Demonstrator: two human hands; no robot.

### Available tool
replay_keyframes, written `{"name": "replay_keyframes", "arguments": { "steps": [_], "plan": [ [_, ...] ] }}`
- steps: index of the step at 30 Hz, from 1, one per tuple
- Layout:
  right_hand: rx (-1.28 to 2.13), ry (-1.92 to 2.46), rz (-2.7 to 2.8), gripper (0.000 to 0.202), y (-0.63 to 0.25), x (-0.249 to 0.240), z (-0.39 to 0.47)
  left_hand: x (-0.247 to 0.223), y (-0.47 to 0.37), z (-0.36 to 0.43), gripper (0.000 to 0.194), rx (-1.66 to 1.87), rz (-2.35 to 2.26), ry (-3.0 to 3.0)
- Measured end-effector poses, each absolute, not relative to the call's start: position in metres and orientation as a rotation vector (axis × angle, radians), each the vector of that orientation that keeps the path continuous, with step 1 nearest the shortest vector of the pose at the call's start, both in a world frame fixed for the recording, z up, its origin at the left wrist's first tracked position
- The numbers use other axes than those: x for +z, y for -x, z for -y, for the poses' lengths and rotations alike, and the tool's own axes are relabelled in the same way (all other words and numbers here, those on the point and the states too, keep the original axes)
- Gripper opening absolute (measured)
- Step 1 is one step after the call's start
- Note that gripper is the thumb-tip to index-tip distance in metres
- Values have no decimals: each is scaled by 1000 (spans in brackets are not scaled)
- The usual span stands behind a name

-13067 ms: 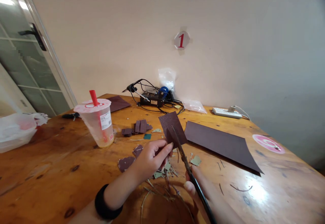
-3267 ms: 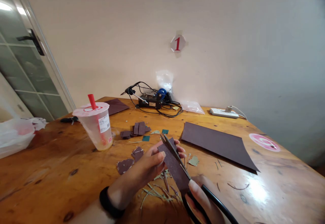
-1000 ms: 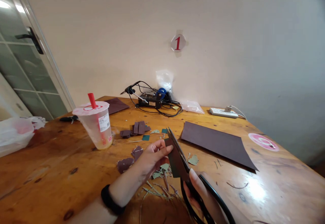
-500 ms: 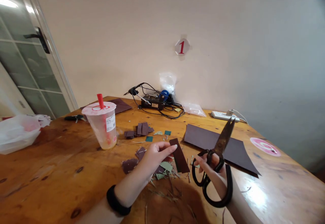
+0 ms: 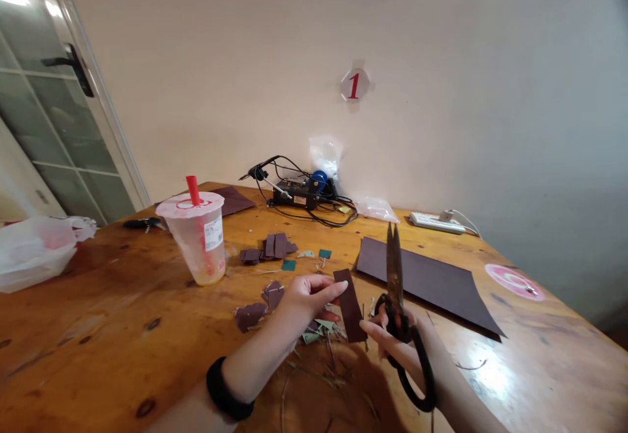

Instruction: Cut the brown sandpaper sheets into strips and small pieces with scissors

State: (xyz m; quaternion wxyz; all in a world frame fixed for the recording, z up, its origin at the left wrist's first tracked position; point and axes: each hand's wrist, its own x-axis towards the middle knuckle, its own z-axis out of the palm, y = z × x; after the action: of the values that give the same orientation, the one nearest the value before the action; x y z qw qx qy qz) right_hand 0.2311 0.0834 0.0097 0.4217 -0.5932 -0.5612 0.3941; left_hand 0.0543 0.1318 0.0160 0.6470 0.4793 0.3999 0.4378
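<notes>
My left hand (image 5: 314, 299) pinches the upper part of a dark brown strip of sandpaper or stiff paper (image 5: 350, 309) between thumb and fingers. Black-handled scissors (image 5: 396, 289) are in my right hand (image 5: 392, 338), blades pointing up and apparently closed. A fingertip of that hand is at the lower right edge of the strip. Under and beside my left hand lie brown offcuts (image 5: 251, 316), green scraps (image 5: 311, 337) and thin trimmings (image 5: 321, 377). A pile of small cut brown pieces (image 5: 275, 246) sits farther back, near two teal squares (image 5: 289, 265).
A plastic cup with a red straw (image 5: 196, 237) stands to the left. One large brown sheet (image 5: 422, 279) lies at right. Soldering equipment with cables (image 5: 299, 194), a power strip (image 5: 436, 222) and clear bags (image 5: 377, 208) line the wall. A white bag (image 5: 39, 253) is far left.
My right hand has moved left to the strip, and the scissors have swung from leaning right to nearly upright. The strip stays in my left hand, shifted slightly right.
</notes>
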Motion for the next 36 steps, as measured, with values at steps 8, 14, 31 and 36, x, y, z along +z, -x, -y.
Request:
{"name": "replay_keyframes", "arguments": {
  "steps": [8, 14, 31, 36],
  "plan": [
    [1039, 1459, 1415, 38, -232, 2, -80, 14, -56, -136, 40, 1030, -943, -1097],
    [1062, 1443, 1432, 40, -234, -5, -84, 14, -56, -135, 41, 1028, -927, -1077],
    [1059, 1417, 1453, 47, -232, 4, -81, 16, -56, -134, 37, 1001, -941, -1117],
    [1242, 1338, 1439, 54, -234, 1, -80, 21, -55, -128, 42, 998, -891, -1039]
  ]
}}
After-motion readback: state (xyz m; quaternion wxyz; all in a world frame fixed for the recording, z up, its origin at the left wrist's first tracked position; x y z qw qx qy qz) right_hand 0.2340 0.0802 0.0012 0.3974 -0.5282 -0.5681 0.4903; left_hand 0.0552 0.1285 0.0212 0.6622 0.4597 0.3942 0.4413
